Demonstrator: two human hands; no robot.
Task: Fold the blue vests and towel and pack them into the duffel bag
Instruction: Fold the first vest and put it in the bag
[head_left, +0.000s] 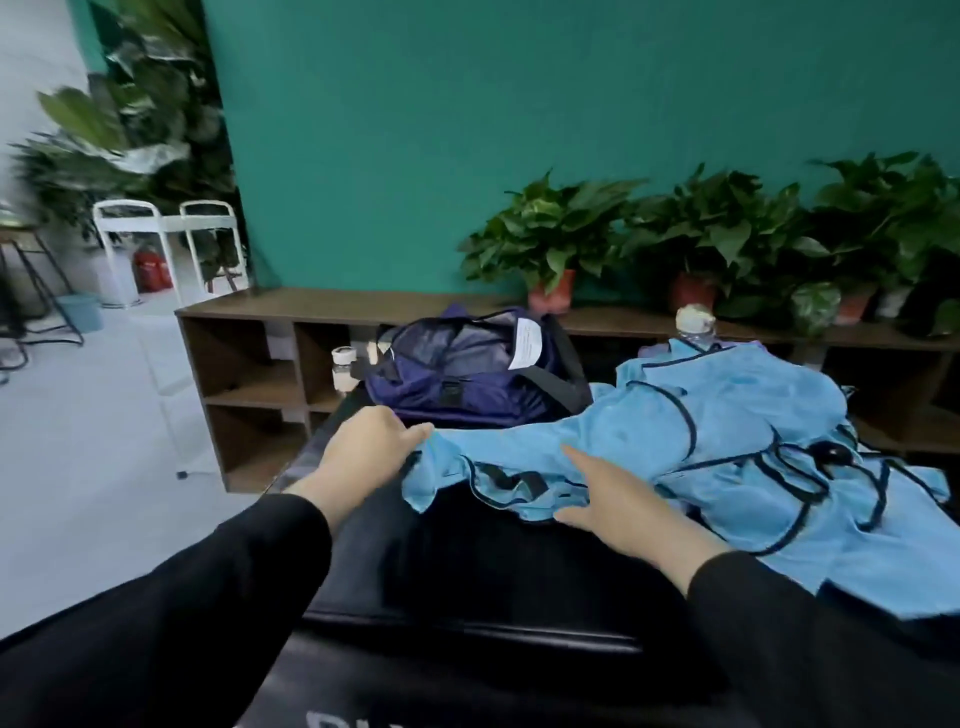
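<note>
Folding stage, start. My left hand (371, 447) pinches the near corner of 1 blue vest (524, 462) heaped on the black table (467, 571); my right hand (618, 506) lies flat on it, fingers straight. The duffel bag (467, 369) gapes just behind. Next, I judge: spread the vest flat.

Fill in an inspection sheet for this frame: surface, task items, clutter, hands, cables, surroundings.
Surface: black padded bench, partly covered by cloth.
Job's things: light-blue vests with dark trim heaped unfolded; navy fabric duffel bag open behind them; towel not told apart.
Clutter: two white-capped bottles, one left of the bag, one behind the heap.
Hands: left hand grips a vest edge; right hand lies flat on the cloth.
Cables: nothing seen.
Surroundings: teal wall, brown wooden shelf, potted plants.
</note>
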